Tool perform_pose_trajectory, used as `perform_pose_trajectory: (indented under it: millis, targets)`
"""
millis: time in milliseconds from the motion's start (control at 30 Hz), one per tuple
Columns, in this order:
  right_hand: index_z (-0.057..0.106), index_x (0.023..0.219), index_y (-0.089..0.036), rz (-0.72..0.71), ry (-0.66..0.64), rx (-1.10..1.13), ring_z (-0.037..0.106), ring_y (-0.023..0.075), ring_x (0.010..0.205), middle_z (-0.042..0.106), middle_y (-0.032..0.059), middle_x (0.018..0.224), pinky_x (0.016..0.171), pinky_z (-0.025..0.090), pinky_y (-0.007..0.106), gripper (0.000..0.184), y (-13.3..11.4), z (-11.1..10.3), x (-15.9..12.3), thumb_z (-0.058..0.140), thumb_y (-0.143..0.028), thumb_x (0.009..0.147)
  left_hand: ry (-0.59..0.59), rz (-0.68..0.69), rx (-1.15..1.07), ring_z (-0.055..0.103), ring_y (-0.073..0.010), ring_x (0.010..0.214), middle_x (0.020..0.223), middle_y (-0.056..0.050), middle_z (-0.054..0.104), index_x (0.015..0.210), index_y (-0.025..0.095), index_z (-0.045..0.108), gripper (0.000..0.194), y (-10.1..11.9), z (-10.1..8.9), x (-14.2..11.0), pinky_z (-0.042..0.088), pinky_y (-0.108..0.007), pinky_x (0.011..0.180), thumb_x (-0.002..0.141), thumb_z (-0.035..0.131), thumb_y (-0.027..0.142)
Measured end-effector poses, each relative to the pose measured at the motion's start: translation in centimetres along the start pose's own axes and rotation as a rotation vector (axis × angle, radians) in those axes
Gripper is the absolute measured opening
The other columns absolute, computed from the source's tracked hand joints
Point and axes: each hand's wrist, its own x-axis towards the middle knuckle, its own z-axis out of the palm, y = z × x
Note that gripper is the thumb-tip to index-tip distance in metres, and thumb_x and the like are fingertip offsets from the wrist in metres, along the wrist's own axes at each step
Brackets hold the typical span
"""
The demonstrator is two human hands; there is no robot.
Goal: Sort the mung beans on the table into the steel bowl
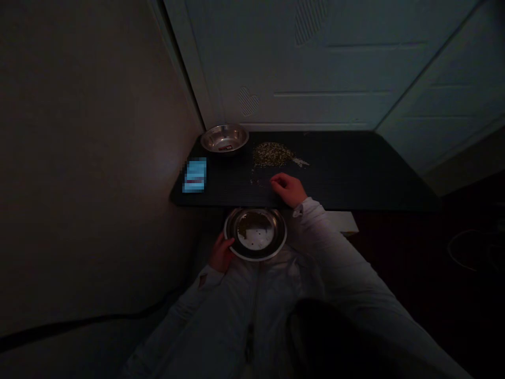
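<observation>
My left hand (222, 253) grips the left rim of a round metal bowl (281, 243) held just below the table's front edge. Some small dark grains (248, 222) lie in that bowl, mostly along its far and left side. Over the table, my right hand (289, 189) is curled with its fingers drawn together; whether anything is between them is too dark to see. Beyond it lies a pile of mixed greenish and pale grains (272, 155), with a few scattered bits nearer to me.
A second metal bowl (224, 139) stands at the back left of the dark table (355, 173). A lit, blurred phone-like screen (194, 175) is at the left edge. Behind are white panels (331, 73); a wall (98, 131) stands close on the left.
</observation>
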Motion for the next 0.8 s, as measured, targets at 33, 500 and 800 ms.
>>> perform_pose_trajectory:
  millis: [33, 500, 800]
  targets:
    - [0.057, 0.076, -0.015, -0.003, -0.011, -0.003, 0.047, 0.0096, 0.056, 0.054, -0.0003, 0.062, 0.055, 0.037, 0.022, 0.020, -0.1, 0.2, 0.0, 0.044, -0.029, 0.067, 0.000, 0.001, -0.006, 0.057, -0.0149, 0.072, 0.076, 0.002, 0.064, 0.086, 0.021, 0.057, 0.033, 0.0, 0.0, 0.0, 0.043, -0.027, 0.064, 0.054, 0.060, 0.014]
    - [0.058, 0.076, -0.016, -0.006, -0.254, 0.049, 0.045, 0.0086, 0.055, 0.053, -0.0022, 0.060, 0.054, 0.035, 0.021, 0.022, -0.4, 0.4, 0.0, 0.047, -0.032, 0.066, 0.003, 0.020, -0.018, 0.057, -0.0137, 0.073, 0.076, 0.003, 0.064, 0.083, 0.021, 0.058, 0.030, 0.0, 0.2, -0.1, 0.041, -0.027, 0.069, 0.054, 0.059, 0.012]
    - [0.056, 0.079, -0.016, 0.136, 0.155, 0.151, 0.046, 0.0099, 0.057, 0.052, -0.0010, 0.063, 0.054, 0.036, 0.023, 0.025, 1.1, 0.0, 0.9, 0.044, -0.035, 0.067, 0.016, 0.005, -0.004, 0.057, -0.0142, 0.072, 0.075, 0.003, 0.064, 0.085, 0.021, 0.056, 0.033, 0.0, 0.0, -0.1, 0.043, -0.026, 0.064, 0.054, 0.059, 0.013]
